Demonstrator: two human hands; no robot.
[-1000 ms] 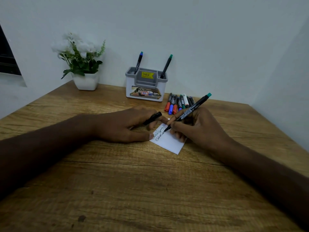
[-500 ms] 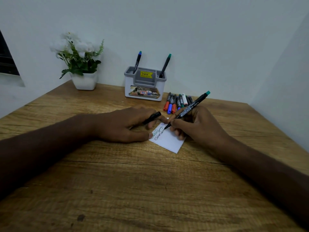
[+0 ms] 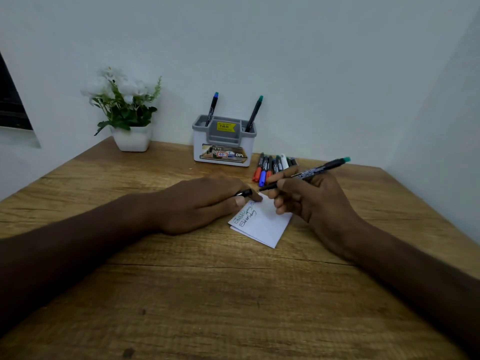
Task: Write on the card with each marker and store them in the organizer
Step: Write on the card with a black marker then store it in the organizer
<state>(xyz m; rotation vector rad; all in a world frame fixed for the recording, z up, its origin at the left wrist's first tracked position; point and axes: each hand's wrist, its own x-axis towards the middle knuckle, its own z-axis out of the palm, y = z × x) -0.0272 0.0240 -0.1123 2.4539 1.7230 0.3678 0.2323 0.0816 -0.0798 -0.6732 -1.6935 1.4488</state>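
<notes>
I see a wooden table (image 3: 181,294) filling the lower frame. At centre, my left hand (image 3: 200,203) lies palm down, fingers curled round a black marker cap (image 3: 244,193). My right hand (image 3: 311,201) grips a green-ended black marker (image 3: 309,173), tip lifted above the small white paper card (image 3: 265,224). The grey-and-white plastic organizer (image 3: 224,141) stands upper centre.

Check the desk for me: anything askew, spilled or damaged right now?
Nothing stands out. The card lies at an angle on the table, the loose markers sit bunched beside the upright organizer, and no spill or damage shows.
</notes>
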